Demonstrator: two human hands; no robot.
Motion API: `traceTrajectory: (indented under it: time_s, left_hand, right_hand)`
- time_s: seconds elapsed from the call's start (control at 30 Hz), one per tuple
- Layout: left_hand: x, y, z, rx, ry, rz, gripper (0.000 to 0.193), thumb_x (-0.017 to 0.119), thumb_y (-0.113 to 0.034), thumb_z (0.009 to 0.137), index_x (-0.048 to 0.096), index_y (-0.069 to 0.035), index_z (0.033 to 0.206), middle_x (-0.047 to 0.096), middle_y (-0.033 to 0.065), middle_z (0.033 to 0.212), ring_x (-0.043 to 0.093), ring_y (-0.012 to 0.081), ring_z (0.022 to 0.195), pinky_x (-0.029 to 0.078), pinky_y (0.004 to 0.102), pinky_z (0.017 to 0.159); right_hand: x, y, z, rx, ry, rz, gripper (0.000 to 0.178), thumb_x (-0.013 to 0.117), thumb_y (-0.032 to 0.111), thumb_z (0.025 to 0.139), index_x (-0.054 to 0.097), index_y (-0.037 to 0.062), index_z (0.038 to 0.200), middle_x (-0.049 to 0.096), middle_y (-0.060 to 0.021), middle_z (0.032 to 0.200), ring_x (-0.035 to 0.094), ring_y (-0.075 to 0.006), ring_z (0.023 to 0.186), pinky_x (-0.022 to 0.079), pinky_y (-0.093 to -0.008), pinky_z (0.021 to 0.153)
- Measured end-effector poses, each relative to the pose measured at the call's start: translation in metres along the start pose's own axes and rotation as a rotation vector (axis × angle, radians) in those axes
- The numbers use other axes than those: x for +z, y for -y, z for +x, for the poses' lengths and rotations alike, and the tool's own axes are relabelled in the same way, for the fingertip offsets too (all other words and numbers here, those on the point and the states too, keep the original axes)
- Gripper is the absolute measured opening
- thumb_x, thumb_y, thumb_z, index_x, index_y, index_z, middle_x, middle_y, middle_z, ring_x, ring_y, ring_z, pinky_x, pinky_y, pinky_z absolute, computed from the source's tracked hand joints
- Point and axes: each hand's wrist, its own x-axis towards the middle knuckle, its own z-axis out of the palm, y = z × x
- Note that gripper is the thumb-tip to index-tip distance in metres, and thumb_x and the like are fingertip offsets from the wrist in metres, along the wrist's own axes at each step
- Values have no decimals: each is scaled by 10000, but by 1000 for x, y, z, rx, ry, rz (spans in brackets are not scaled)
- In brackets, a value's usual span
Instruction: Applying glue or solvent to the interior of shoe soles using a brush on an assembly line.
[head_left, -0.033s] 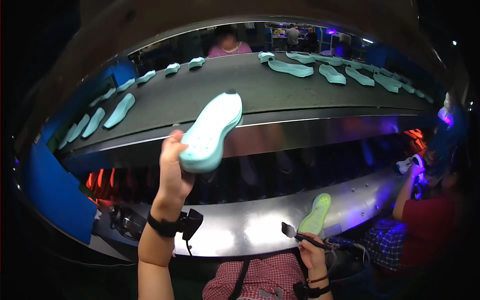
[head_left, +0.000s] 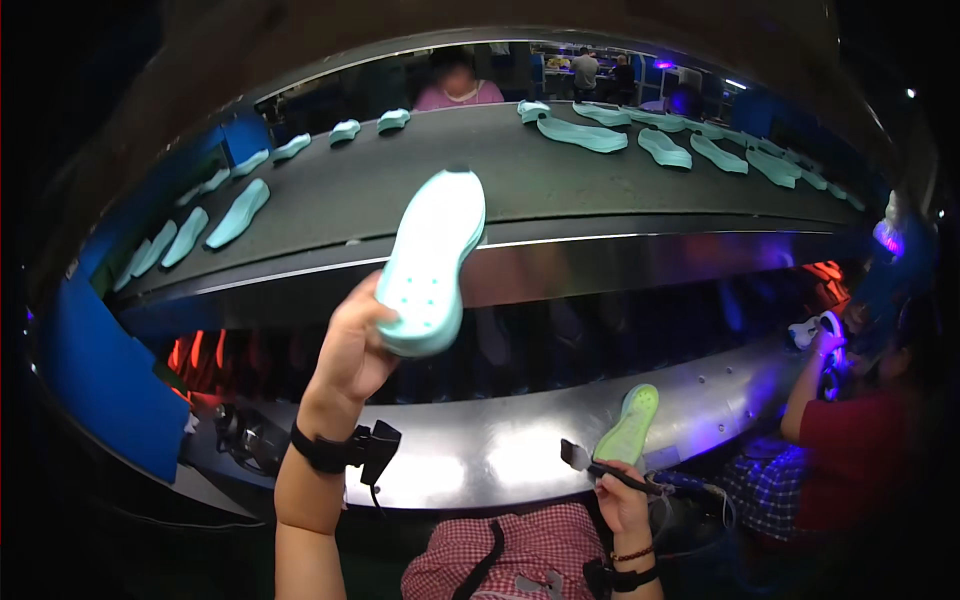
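Observation:
My left hand (head_left: 362, 335) is closed around the heel end of a pale turquoise shoe sole (head_left: 437, 245). Held up in front of the belt's near edge, the sole shows a bright white-looking face with several small holes, and a dark spot at its far tip. My right hand (head_left: 625, 497) grips a dark-handled brush (head_left: 580, 457), its bristles pointing left over the metal ledge. Just beyond that hand lies a yellow-green shoe sole (head_left: 630, 425), resting on the ledge, its near end partly behind the hand and brush.
A dark conveyor belt (head_left: 330, 205) carries several turquoise soles at left and far right. Below it runs a shiny metal ledge (head_left: 490, 460). A blue panel (head_left: 110, 370) stands at left. A co-worker in red (head_left: 850, 450) sits at right; another person (head_left: 458, 93) is across the belt.
My left hand has shifted slightly right, and the turquoise sole has turned a little more upright, its holes showing more clearly. My right hand with the brush stays nearly in place.

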Motion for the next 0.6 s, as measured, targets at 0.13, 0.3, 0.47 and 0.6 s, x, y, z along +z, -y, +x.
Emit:
traceTrajectory:
  time_s: [0.13, 0.3, 0.47, 0.6]
  left_hand:
    - [-60, 40, -48, -141, 231, 69, 492, 594, -143, 697, 463, 70, 1120, 593, 157, 979, 620, 190, 796, 509, 301, 721]
    - [-101, 126, -123, -598, 412, -407, 812, 574, -523, 728, 320, 3, 1292, 461, 246, 1171, 522, 395, 1011, 430, 509, 873]
    - [-111, 204, -159, -627, 215, -342, 687, 476, -488, 833, 311, -21, 1308, 425, 185, 1271, 437, 327, 1156, 335, 455, 988]
    - [-92, 207, -168, -545, 197, -620, 847, 200, -711, 793, 303, -60, 1326, 408, 163, 1286, 423, 325, 1161, 347, 473, 967]
  right_hand:
    - [17, 11, -9, -70, 38, 84, 243, 549, -83, 753, 557, -30, 991, 600, -185, 979, 588, -214, 790, 479, -280, 680]
    - [15, -1, -20, -45, 114, 62, 211, 551, -59, 762, 571, -14, 967, 609, -171, 963, 593, -213, 823, 473, -300, 738]
    - [23, -29, -38, 96, 239, -82, 213, 547, -71, 751, 576, -33, 958, 605, -181, 974, 576, -264, 946, 435, -362, 879]
    - [40, -49, -43, 254, 292, -184, 237, 566, -78, 734, 569, -87, 972, 597, -211, 992, 581, -268, 950, 439, -365, 889]
